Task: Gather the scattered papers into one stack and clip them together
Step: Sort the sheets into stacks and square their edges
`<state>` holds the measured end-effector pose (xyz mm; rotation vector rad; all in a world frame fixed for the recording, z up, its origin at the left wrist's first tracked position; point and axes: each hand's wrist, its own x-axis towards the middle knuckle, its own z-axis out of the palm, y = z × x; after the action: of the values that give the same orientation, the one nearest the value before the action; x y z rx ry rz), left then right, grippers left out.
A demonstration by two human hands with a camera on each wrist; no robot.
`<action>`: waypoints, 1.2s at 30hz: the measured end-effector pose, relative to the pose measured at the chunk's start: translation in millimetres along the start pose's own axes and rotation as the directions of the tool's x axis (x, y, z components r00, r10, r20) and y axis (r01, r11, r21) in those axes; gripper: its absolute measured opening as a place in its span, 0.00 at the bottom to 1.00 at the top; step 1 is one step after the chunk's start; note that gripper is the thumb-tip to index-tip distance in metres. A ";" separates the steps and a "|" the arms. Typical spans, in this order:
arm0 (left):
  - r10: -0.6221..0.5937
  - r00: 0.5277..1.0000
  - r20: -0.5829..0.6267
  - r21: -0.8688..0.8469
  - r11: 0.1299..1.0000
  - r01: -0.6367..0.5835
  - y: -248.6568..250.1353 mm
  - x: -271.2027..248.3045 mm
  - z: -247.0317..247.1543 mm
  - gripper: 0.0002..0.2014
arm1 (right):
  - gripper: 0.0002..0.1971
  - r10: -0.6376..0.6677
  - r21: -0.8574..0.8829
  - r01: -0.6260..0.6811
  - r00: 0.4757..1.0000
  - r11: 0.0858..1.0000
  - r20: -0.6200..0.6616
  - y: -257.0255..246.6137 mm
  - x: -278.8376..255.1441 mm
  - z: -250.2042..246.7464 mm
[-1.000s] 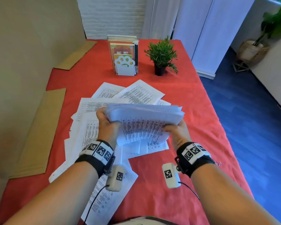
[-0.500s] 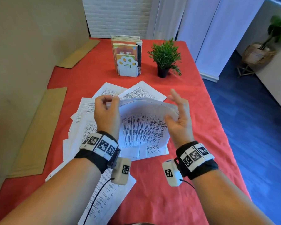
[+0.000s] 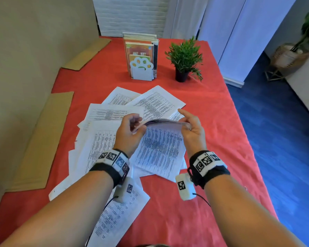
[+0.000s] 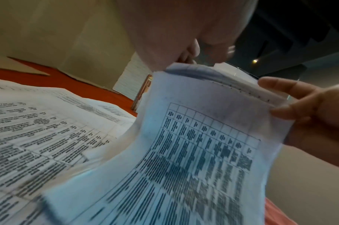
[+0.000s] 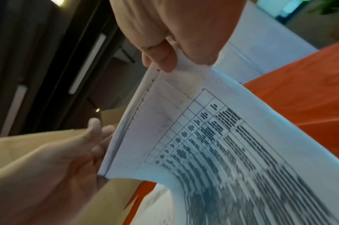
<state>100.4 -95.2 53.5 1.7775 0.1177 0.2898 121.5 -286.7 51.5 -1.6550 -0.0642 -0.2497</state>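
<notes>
White printed papers point(image 3: 161, 148), red tablecloth point(image 3: 212, 122)

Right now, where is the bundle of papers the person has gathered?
In the head view the bundle is held upright at the table's middle, left hand and right hand pinching its top corners, over loose sheets.

beige wall point(image 3: 34, 50) | blue floor point(image 3: 284, 139) (glossy) | white brick wall point(image 3: 128, 15)

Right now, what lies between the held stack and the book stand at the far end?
In the head view, loose printed sheets lie overlapped on the red tablecloth beyond the held stack, then bare cloth up to the book stand.
</notes>
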 end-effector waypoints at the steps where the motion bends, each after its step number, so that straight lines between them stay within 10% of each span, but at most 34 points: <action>1: -0.023 0.999 0.034 0.026 0.999 0.022 -0.3 2.0 -1.1 0.25 | 0.30 -0.010 -0.016 0.010 1.000 1.000 -0.009 1.0 2.6 -0.7; 6: -0.134 0.991 0.029 0.179 0.976 0.127 -10.4 5.0 -22.4 0.51 | 0.27 0.010 0.008 -0.010 0.998 1.000 -0.068 6.6 4.1 -7.7; 10: -0.242 0.969 0.056 -0.017 0.970 0.243 -23.8 1.1 -23.8 0.26 | 0.28 0.047 0.159 -0.030 0.993 0.987 -0.104 -4.2 6.3 -11.4; 15: -0.142 0.973 -0.185 -0.060 0.989 0.133 -15.6 11.0 -20.2 0.10 | 0.31 0.142 0.324 -0.149 0.989 0.934 0.047 -13.7 9.5 -12.1; 26: -0.076 0.981 -0.177 0.003 0.997 0.078 -5.0 -19.2 -3.3 0.11 | 0.28 0.195 0.186 -0.189 0.981 0.964 -0.014 3.8 -28.3 9.0; 33: 0.029 0.932 -0.361 -0.231 0.966 -0.120 38.5 -13.0 -0.9 0.34 | 0.28 0.293 0.354 -0.279 0.956 0.893 0.016 7.1 -25.8 -0.1; 36: -0.037 0.896 -0.443 -0.235 0.969 -0.076 61.6 -0.6 -0.3 0.14 | 0.24 0.332 0.359 -0.319 0.943 0.877 0.025 7.9 -26.3 -0.1</action>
<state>95.0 -109.1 113.2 1.4392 0.3753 0.6973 97.4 -284.9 38.4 -1.2694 0.1891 -0.0071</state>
